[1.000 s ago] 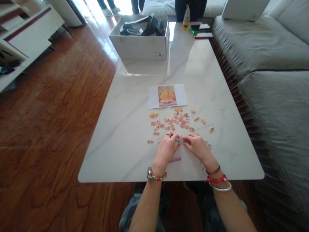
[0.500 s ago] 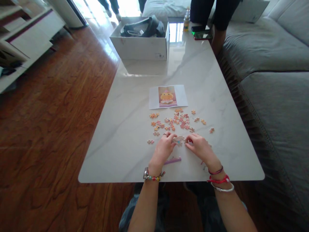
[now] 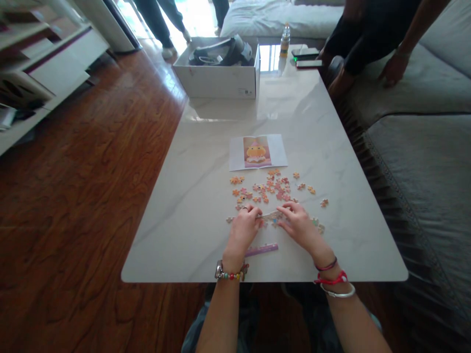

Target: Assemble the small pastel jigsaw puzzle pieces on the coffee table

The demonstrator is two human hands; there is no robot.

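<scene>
Nearest: straight purple strip (image 3: pixel 262 249) of jigsaw, looks joined, left end hidden by the left hand (image 3: pixel 243 230). Next, flat pale jigsaw cluster (image 3: pixel 270 216), between both hands: left pinches its left end; right hand (image 3: pixel 301 228) has thumb and fingers parted at its right end (firm hold? can't tell). Beyond, small orange-and-pink pieces (image 3: pixel 281 189), mostly unjoined, so plenty left. Farthest, white paper sheet (image 3: pixel 258 152) with printed yellow figure.
</scene>
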